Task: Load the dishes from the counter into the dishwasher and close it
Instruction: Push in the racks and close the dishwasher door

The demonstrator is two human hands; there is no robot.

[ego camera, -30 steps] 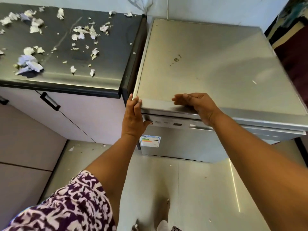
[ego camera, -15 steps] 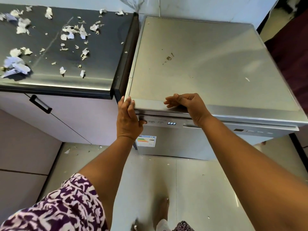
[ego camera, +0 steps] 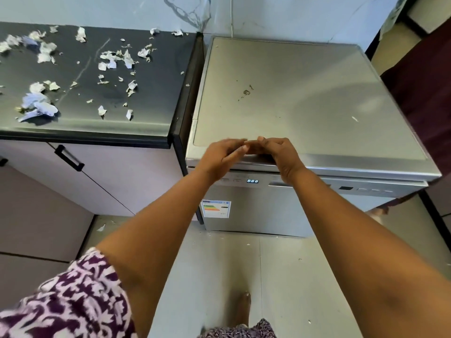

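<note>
Dishwasher (ego camera: 305, 98): stands at 1 o'clock in the view, with its door up and closed. Its flat grey top is bare except for a small brown smudge and a pale fleck.
Front edge: the rounded front lip of the dishwasher top runs from 9 to 3 o'clock directly under both hands.
Left hand (ego camera: 219, 154): hovers over that front lip and is blurred. Its fingers are fairly straight, lie close together and point toward 3 o'clock.
Right hand (ego camera: 280, 154): just beside the left hand, over the same lip. Its fingers are loosely curled and their tips meet the left fingertips. Whether they pinch anything cannot be told.
Control strip: lies below the lip, with a lit display (ego camera: 252, 181) between the two wrists.
Energy label (ego camera: 216, 209): stuck on the door front at its 9 o'clock edge.
Worktop (ego camera: 151, 93): dark, at 10 o'clock, and strewn with paper scraps (ego camera: 39, 106). Its right edge runs alongside the dishwasher's left side with only a narrow slit between them.
Cabinet handle (ego camera: 69, 158): black, on the pale cabinet front under the worktop's front edge.
Floor (ego camera: 280, 276): pale tiles at 6 o'clock, open in front of the door, with a bare foot (ego camera: 242, 306) well back from it.
Right side: a dark maroon mass at 3 o'clock sits close to the dishwasher's right edge.
</note>
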